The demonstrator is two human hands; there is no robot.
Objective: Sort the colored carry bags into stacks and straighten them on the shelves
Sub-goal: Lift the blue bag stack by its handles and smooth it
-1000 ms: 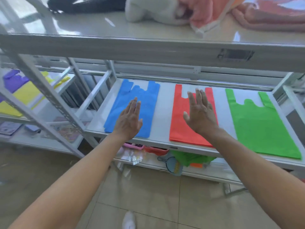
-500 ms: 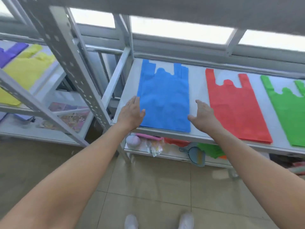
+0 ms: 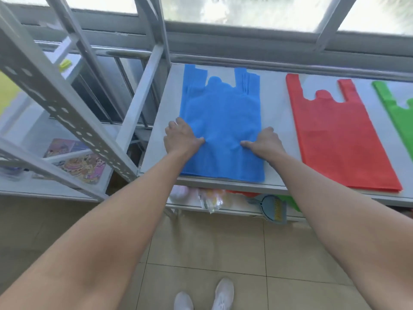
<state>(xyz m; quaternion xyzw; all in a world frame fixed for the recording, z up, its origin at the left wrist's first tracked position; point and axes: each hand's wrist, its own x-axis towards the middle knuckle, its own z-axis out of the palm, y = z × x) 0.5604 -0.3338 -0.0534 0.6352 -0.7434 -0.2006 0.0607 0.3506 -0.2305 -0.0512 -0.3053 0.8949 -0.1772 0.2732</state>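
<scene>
A stack of blue carry bags lies flat on the white shelf, handles toward the window. My left hand grips the stack's left edge, thumb on top of the fabric. At the right edge my right hand holds it the same way, and the cloth wrinkles between the two thumbs. To the right lie a stack of red bags and, cut off by the frame edge, green bags. Yellow bags show on a neighbouring shelf at far left.
A perforated metal upright of the left rack slants across the view beside the shelf. A colourful printed mat lies on the lower left shelf. Under the bags, a lower shelf holds a blue dustpan and packets. My white shoes stand on the tiled floor.
Both hands moved from hovering over the blue and red stacks onto the blue stack's side edges and closed on it. The view dropped below the upper shelf and came closer.
</scene>
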